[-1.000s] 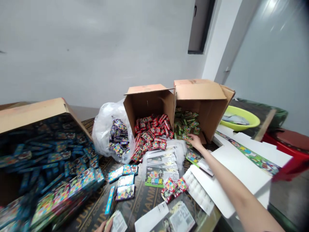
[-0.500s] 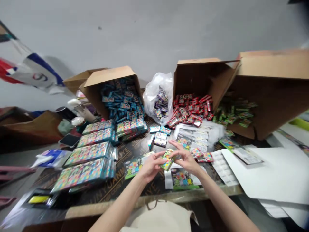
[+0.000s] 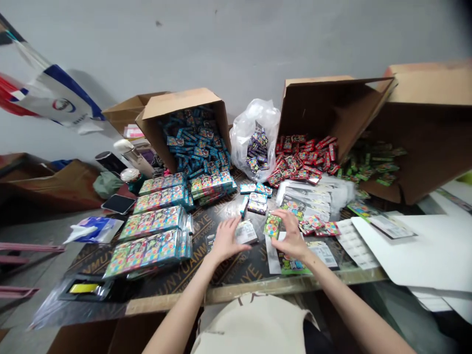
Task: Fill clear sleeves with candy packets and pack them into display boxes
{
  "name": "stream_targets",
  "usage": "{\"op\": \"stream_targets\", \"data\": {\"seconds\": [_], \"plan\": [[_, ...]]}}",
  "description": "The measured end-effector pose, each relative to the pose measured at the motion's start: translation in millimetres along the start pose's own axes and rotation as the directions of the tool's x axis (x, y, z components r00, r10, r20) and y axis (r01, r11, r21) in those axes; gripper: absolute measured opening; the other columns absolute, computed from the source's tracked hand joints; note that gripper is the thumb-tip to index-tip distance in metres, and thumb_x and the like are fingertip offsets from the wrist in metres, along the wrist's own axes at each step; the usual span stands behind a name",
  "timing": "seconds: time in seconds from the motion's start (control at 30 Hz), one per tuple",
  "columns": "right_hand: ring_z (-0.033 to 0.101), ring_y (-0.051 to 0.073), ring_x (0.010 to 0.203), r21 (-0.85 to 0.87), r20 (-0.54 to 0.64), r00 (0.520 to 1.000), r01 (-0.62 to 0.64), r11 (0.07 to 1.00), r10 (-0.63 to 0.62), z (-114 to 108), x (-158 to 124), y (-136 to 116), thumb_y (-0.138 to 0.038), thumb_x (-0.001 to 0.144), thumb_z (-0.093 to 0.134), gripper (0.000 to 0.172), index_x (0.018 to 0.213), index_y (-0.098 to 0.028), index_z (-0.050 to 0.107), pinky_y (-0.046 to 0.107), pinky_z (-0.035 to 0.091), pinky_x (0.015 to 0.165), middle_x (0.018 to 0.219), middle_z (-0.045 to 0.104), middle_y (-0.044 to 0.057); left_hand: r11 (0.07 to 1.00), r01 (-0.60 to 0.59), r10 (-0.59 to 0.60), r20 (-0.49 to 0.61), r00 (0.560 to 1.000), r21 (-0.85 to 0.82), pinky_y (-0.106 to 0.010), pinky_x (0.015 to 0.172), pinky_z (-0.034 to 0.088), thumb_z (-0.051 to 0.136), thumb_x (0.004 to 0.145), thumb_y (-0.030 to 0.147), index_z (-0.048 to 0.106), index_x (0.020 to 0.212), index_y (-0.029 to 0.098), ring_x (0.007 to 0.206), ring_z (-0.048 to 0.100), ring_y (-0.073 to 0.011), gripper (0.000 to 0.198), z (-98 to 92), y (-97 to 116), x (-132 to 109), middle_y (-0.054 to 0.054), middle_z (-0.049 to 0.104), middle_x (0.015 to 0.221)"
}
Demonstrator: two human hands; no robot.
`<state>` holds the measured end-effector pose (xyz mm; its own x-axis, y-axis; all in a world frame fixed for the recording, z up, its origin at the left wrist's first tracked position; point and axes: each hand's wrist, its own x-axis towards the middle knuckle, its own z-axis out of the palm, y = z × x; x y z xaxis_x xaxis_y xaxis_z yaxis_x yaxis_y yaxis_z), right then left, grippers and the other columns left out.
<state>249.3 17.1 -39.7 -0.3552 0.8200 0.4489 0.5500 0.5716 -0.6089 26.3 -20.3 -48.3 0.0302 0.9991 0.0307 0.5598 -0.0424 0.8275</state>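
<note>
My left hand [image 3: 225, 240] rests on the dark table, fingers curled round a flat printed pouch [image 3: 246, 232]. My right hand [image 3: 292, 236] pinches a small green candy packet [image 3: 272, 225] and holds it upright just above a printed card [image 3: 291, 263] lying on the table. Between and beyond the hands lie a few loose blue packets [image 3: 255, 196]. A small heap of red packets [image 3: 317, 227] sits right of my right hand. A stack of clear printed pouches [image 3: 308, 199] lies behind it.
Tipped cardboard boxes spill blue packets [image 3: 195, 147], red packets [image 3: 304, 160] and green packets [image 3: 372, 162]; a clear bag [image 3: 254, 132] holds purple ones. Filled display packs [image 3: 155, 231] are stacked at left. White sheets [image 3: 424, 255] cover the right. A phone [image 3: 118, 203] and bottles [image 3: 136, 160] stand far left.
My right hand drew back from the green box with a packet. Both hands met over it, then parted: the left now holds a pouch, the right the green packet. The view swung left and down.
</note>
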Motion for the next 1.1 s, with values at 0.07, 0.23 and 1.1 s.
{"op": "stream_targets", "data": {"seconds": [0.07, 0.23, 1.1], "plan": [[0.041, 0.030, 0.113, -0.061, 0.032, 0.999, -0.009, 0.998, 0.011, 1.8, 1.6, 9.1, -0.020, 0.060, 0.058, 0.059, 0.117, -0.024, 0.044, 0.044, 0.024, 0.096, 0.118, 0.048, 0.008, 0.963, -0.111, 0.086, 0.109, 0.990, 0.246, -0.053, 0.102, 0.015, 0.079, 0.041, 0.034, 0.040, 0.128, 0.022, 0.119, 0.038, -0.0343, 0.096, -5.5, -15.8, 0.0, -0.013, 0.048, 0.126], [0.039, 0.032, 0.116, -0.039, 0.200, 0.979, 0.035, 0.999, -0.026, 7.6, 3.7, 13.1, -0.033, 0.062, 0.068, 0.070, 0.125, -0.025, 0.040, 0.049, 0.018, 0.099, 0.125, 0.046, 0.010, 0.920, -0.213, 0.172, 0.151, 0.974, 0.328, -0.049, 0.103, 0.017, 0.071, 0.052, 0.029, 0.020, 0.137, 0.021, 0.113, 0.043, -0.0283, 0.100, -9.2, -24.6, -6.6, -0.011, 0.050, 0.123], [0.065, 0.018, 0.068, 0.922, 0.295, 0.778, -0.384, 0.048, 0.555, 45.6, 51.7, -86.5, -0.020, 0.061, 0.065, 0.049, 0.104, -0.027, 0.041, 0.031, 0.050, 0.063, 0.082, 0.068, -0.002, 0.282, 0.028, -0.528, -0.131, 0.839, -0.959, -0.023, 0.063, 0.045, 0.066, 0.062, 0.031, 0.066, 0.074, 0.012, 0.060, 0.059, -0.0115, 0.023, 2.0, 39.2, -14.4, -0.001, 0.066, 0.066]]}}
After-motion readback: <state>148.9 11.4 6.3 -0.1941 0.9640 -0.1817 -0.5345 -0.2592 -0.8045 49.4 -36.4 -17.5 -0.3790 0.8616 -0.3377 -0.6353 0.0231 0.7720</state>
